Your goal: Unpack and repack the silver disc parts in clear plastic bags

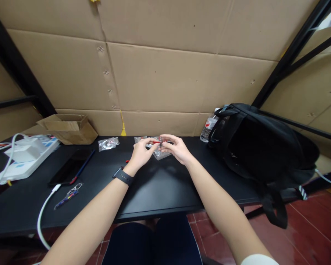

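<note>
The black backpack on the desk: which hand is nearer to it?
Right. The right hand is mid-desk, apart from the black backpack on its right; the left hand is farther left, both pinching a small red-and-metal part.

A black backpack point(264, 147) and water bottle point(209, 127) sit right on the black table point(160, 191); a cardboard box point(68, 128), phone point(71, 166) and power strip point(24, 158) lie left.

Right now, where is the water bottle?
In the head view, the water bottle stands at the back right of the black table, against the cardboard wall, touching the black backpack.
</note>
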`<action>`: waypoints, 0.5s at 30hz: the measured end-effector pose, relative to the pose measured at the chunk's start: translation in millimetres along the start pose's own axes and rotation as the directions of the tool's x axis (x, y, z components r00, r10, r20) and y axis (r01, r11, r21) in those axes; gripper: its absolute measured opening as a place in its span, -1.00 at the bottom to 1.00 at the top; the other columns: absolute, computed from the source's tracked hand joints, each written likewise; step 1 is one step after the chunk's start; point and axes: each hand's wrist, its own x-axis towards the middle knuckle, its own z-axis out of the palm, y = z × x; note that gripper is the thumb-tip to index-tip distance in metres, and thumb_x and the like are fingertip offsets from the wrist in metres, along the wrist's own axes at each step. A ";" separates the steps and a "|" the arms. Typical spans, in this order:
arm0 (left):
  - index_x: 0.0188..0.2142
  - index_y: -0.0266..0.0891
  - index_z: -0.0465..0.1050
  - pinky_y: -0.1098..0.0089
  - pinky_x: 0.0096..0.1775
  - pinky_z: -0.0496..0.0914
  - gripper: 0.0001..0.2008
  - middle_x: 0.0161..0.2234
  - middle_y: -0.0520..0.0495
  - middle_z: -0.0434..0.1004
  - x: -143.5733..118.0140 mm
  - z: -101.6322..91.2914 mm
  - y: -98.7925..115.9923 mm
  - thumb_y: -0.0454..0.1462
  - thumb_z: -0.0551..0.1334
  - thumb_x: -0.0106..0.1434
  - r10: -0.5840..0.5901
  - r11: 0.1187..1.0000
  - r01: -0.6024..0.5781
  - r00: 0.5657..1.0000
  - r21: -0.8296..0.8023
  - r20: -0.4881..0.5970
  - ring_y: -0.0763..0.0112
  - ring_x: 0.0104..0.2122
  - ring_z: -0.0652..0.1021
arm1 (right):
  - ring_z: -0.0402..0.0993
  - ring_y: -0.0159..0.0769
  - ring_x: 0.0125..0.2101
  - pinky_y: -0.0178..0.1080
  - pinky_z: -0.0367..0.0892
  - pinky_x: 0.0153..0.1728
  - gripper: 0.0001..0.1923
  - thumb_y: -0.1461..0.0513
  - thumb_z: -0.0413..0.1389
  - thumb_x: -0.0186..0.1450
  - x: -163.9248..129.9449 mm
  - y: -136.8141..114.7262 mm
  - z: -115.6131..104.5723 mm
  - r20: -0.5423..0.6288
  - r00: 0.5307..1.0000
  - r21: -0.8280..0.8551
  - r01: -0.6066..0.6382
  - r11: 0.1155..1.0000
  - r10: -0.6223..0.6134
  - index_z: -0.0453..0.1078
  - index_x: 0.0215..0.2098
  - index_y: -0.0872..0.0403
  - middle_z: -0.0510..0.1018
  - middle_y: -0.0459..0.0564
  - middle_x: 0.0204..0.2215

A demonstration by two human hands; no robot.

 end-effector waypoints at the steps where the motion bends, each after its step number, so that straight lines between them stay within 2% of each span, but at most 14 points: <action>1: -0.12 -0.12 0.56 0.31 0.00 0.41 -0.79 -0.18 -0.01 0.68 -0.2 0.5 0.3 -0.13 0.23 0.34 -0.005 1.000 0.005 1.000 0.008 0.001 0.28 -0.14 0.63 | 0.65 -0.26 -0.30 -0.14 0.58 -0.16 -0.49 0.10 0.39 0.13 -0.2 -0.3 0.3 -0.005 1.000 -0.008 0.013 1.000 -0.013 0.49 0.03 -0.01 0.57 0.03 -0.03; 3: -0.05 -0.13 0.52 0.28 0.01 0.41 -0.75 -0.16 -0.03 0.67 -0.7 1.6 0.2 -0.13 0.22 0.35 -0.030 0.998 0.028 0.999 0.055 0.023 0.25 -0.10 0.62 | 0.63 -0.29 -0.33 -0.16 0.58 -0.18 -0.42 0.11 0.42 0.07 0.2 0.2 0.2 -0.030 0.999 -0.046 0.038 0.998 -0.040 0.47 0.05 -0.01 0.55 0.03 -0.02; 5: 0.00 -0.13 0.49 0.22 0.04 0.38 -0.73 -0.07 -0.07 0.64 -2.0 2.7 -1.3 -0.14 0.22 0.35 -0.041 0.986 0.024 0.994 0.165 0.100 0.19 -0.02 0.58 | 0.62 -0.32 -0.37 -0.19 0.56 -0.22 -0.39 0.11 0.42 0.07 1.9 1.6 -2.8 -0.073 0.995 -0.112 0.055 0.992 -0.064 0.45 0.07 -0.02 0.54 0.03 -0.01; 7: 0.03 -0.11 0.48 0.15 0.09 0.33 -0.72 0.06 -0.10 0.57 -4.2 3.8 -3.4 -0.15 0.19 0.36 -0.012 0.958 -0.056 0.972 0.282 0.233 0.13 0.10 0.51 | 0.59 -0.35 -0.40 -0.22 0.53 -0.27 -0.41 0.10 0.38 0.12 4.6 2.6 -10.5 -0.111 0.990 -0.221 0.064 0.973 -0.090 0.42 0.10 -0.02 0.55 0.03 -0.03; 9: 0.06 -0.08 0.47 0.12 0.12 0.30 -0.71 0.14 -0.11 0.49 -7.1 4.5 -5.2 -0.16 0.15 0.40 0.032 0.927 -0.174 0.919 0.333 0.392 0.12 0.17 0.45 | 0.57 -0.35 -0.38 -0.24 0.50 -0.28 -0.44 0.11 0.33 0.15 6.8 1.0 -23.1 -0.136 0.980 -0.400 0.079 0.913 -0.144 0.43 0.11 -0.01 0.55 0.02 -0.06; 10: 0.08 -0.06 0.46 0.13 0.11 0.30 -0.70 0.15 -0.11 0.47 -8.6 4.8 -5.9 -0.17 0.12 0.41 0.047 0.916 -0.224 0.884 0.333 0.465 0.13 0.17 0.44 | 0.56 -0.35 -0.36 -0.25 0.48 -0.26 -0.47 0.13 0.32 0.15 7.1 -1.1 -30.4 -0.131 0.975 -0.511 0.090 0.855 -0.180 0.45 0.09 -0.01 0.56 0.01 -0.08; 12: 0.12 0.00 0.45 0.15 0.08 0.32 -0.68 0.14 -0.09 0.46 -11.4 5.1 -6.5 -0.17 0.09 0.43 0.058 0.902 -0.293 0.809 0.316 0.585 0.15 0.15 0.45 | 0.53 -0.32 -0.30 -0.24 0.44 -0.20 -0.53 0.19 0.32 0.13 5.8 -7.8 -44.7 -0.079 0.969 -0.724 0.104 0.682 -0.232 0.50 0.03 0.00 0.57 0.00 -0.12; 14: 0.15 0.09 0.43 0.17 0.05 0.33 -0.66 0.15 -0.07 0.43 -13.5 5.2 -6.6 -0.18 0.09 0.44 0.056 0.893 -0.334 0.747 0.301 0.662 0.15 0.12 0.47 | 0.50 -0.32 -0.30 -0.25 0.40 -0.16 -0.55 0.23 0.33 0.10 1.9 -16.4 -55.2 -0.008 0.980 -0.855 0.097 0.510 -0.201 0.53 -0.01 0.01 0.58 -0.03 -0.20; 15: 0.16 0.13 0.42 0.17 0.04 0.33 -0.65 0.16 -0.07 0.42 -14.2 5.3 -6.5 -0.18 0.09 0.44 0.054 0.890 -0.345 0.727 0.296 0.684 0.15 0.11 0.48 | 0.49 -0.33 -0.33 -0.26 0.39 -0.18 -0.53 0.24 0.34 0.09 -0.7 -20.8 -58.2 0.016 0.988 -0.886 0.085 0.455 -0.154 0.52 0.00 0.01 0.59 -0.05 -0.25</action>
